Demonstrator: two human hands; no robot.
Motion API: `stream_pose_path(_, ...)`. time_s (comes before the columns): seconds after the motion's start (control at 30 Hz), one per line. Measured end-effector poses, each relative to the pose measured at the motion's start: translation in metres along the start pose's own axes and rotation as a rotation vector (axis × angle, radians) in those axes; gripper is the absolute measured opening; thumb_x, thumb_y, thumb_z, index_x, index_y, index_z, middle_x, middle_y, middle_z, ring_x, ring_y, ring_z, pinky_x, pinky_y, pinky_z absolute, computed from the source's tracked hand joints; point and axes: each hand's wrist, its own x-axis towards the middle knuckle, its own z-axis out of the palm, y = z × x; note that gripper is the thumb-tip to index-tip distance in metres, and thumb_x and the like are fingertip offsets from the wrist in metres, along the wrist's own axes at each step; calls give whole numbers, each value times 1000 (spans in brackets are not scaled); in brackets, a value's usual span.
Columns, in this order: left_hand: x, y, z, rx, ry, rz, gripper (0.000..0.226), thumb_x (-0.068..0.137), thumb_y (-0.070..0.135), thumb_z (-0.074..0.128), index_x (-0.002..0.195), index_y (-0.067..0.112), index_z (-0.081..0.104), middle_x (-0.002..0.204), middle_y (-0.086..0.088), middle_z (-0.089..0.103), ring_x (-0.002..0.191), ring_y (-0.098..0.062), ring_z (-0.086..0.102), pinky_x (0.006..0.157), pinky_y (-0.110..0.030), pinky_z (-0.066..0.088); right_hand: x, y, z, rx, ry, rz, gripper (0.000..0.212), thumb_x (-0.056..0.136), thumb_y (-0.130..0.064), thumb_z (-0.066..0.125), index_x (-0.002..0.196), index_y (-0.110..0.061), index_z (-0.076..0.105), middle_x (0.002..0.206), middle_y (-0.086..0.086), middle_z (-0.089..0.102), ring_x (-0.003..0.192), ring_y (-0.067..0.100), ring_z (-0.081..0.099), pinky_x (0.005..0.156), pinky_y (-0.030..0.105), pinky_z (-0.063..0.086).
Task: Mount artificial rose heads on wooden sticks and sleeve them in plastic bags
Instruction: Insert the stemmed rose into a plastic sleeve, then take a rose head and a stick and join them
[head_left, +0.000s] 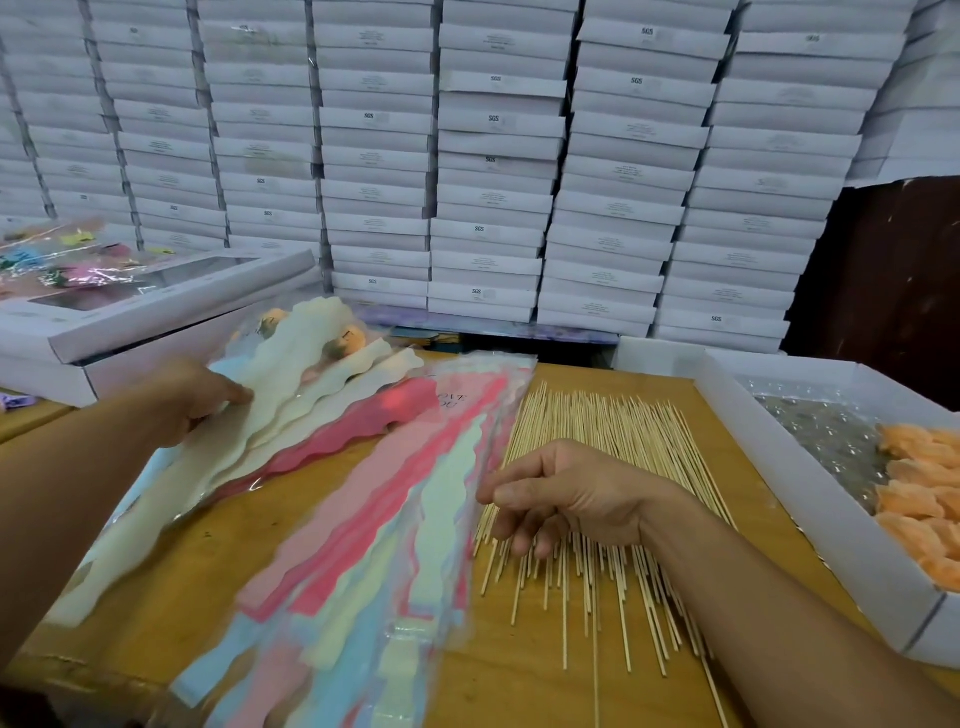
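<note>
The left hand (197, 400) grips finished sleeved roses (291, 395) near the tabletop's (519, 675) far left corner, likely setting them aside. The right hand (561, 493), fingers loosely curled and holding nothing, hovers over the wooden sticks (613, 441) spread mid-table beside the plastic bags (395, 519); rose heads (919, 493) wait in the tray (779, 467) at the right edge.

A person's left hand (200, 400) holds sleeved roses (291, 410) above a wooden table (519, 670). The right hand (566, 496), fingers curled, hovers over wooden sticks (613, 447) beside coloured plastic bags (374, 545).
</note>
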Motion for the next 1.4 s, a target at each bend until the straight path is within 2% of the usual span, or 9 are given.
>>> stream_pose_path(0.1, 8, -3, 1, 69, 99, 35, 32, 87, 11, 77, 102, -12, 61, 98, -25, 60, 88, -42, 57, 85, -49, 50, 0, 1, -1, 2, 0, 5, 34, 81, -21, 81, 110, -5, 75, 90, 20, 74, 69, 23, 73, 53, 24, 57)
stream_pose_path(0.23, 14, -6, 2, 219, 200, 90, 30, 82, 14, 79, 72, -4, 58, 73, -21, 58, 66, -37, 56, 63, -37, 46, 1, 1, -3, -9, 6, 13, 36, 82, -20, 81, 112, -1, 73, 91, 20, 74, 69, 23, 73, 53, 24, 58)
stream_pose_path(0.37, 15, -5, 4, 314, 215, 100, 32, 78, 18, 82, 84, -4, 60, 78, -18, 57, 69, -35, 56, 61, -39, 45, 1, 2, -3, -9, 10, 11, 36, 84, -19, 79, 113, 1, 72, 89, 19, 74, 68, 22, 73, 52, 23, 58)
stream_pose_path(0.73, 24, -4, 6, 373, 217, 106, 34, 75, 20, 85, 71, 0, 57, 75, -20, 59, 68, -37, 58, 58, -35, 45, -1, 0, -4, -4, 19, -7, 26, 90, -12, 73, 113, 0, 72, 86, 16, 74, 66, 20, 73, 51, 22, 57)
stream_pose_path(0.87, 11, 7, 8, 473, 218, 113, 38, 78, 30, 82, 87, 1, 58, 81, -17, 57, 74, -35, 56, 60, -35, 46, -2, 0, -5, -6, 9, -13, 27, 90, -12, 74, 114, 1, 71, 86, 17, 74, 66, 20, 72, 52, 22, 57)
stream_pose_path(0.97, -5, 19, 18, 569, 258, 141, 54, 82, 39, 74, 117, 3, 53, 114, -26, 54, 106, -43, 51, 84, -47, 52, -2, 0, -6, -3, 1, -23, 27, 90, -12, 73, 114, 0, 72, 86, 17, 74, 66, 20, 72, 52, 22, 57)
stream_pose_path(1.03, -19, 27, 32, 537, 255, 193, 63, 84, 41, 72, 129, 4, 48, 131, -30, 44, 118, -47, 46, 95, -55, 49, -1, 0, -7, -3, -1, -27, 25, 90, -12, 73, 112, -1, 73, 85, 16, 74, 64, 18, 71, 50, 21, 55)
stream_pose_path(1.13, -41, 42, 58, 455, 268, 305, 61, 88, 47, 67, 130, 6, 50, 136, -28, 44, 125, -47, 44, 103, -57, 42, -1, -1, -8, -37, 27, -25, 20, 90, -15, 74, 107, -5, 75, 79, 12, 73, 53, 12, 63, 43, 18, 47)
stream_pose_path(1.4, -105, 81, 136, 96, 167, 551, 24, 88, 20, 63, 110, 11, 64, 105, -10, 67, 95, -29, 60, 82, -36, 48, -3, -4, -15, -81, 191, -56, 29, 91, -27, 72, 108, -4, 75, 63, 4, 66, 41, 5, 45, 35, 15, 28)
